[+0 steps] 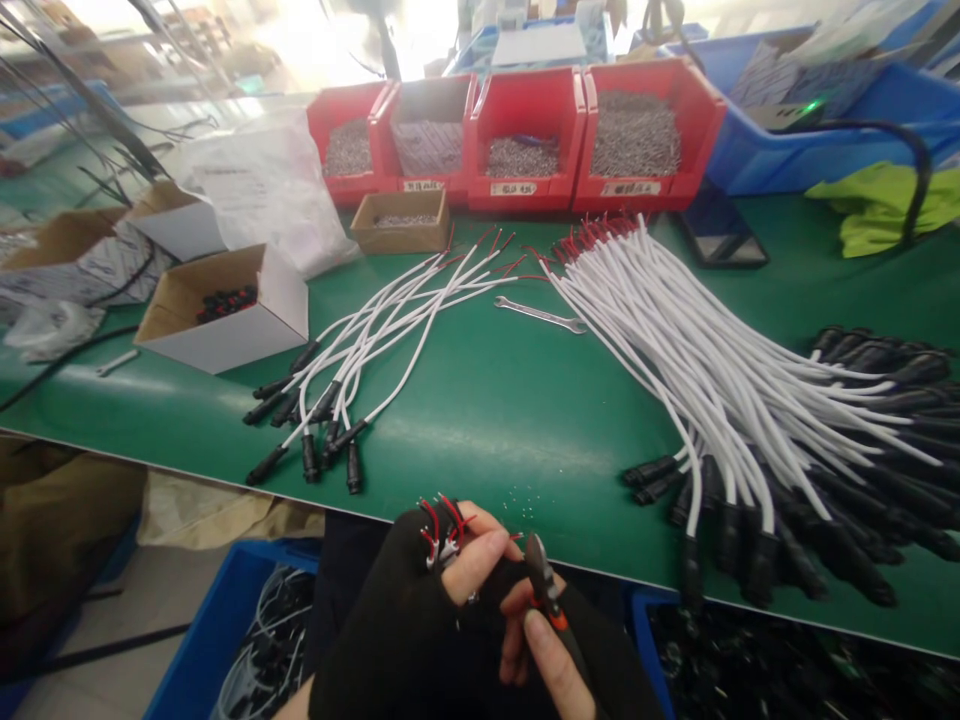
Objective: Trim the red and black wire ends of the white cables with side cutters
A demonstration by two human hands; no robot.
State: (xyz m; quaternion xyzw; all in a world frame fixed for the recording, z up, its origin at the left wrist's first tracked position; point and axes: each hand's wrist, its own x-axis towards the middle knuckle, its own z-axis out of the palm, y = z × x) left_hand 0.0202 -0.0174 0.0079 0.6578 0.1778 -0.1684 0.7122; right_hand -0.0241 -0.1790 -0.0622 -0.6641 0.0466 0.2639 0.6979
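Note:
My left hand [474, 562], in a black fingerless glove, is closed around several white cable ends with thin red and black wires [430, 520] sticking out over its back. A wire tip shows at its thumb and forefinger. My right hand [546, 640], gloved the same way, grips diagonal cutters [541, 572] whose jaws point up beside the left fingertips. Whether the jaws touch a wire I cannot tell. Tiny white clippings [527, 500] are scattered on the table just beyond the hands. Much of the held cables is hidden by the gloves.
A bundle of white cables [697, 330] with black connectors lies right, a smaller group [397, 312] left. Between them is a wrench [541, 316]. Red bins [525, 190] line the back; a white box [259, 315] stands left. Blue crates [202, 625] sit below the table edge.

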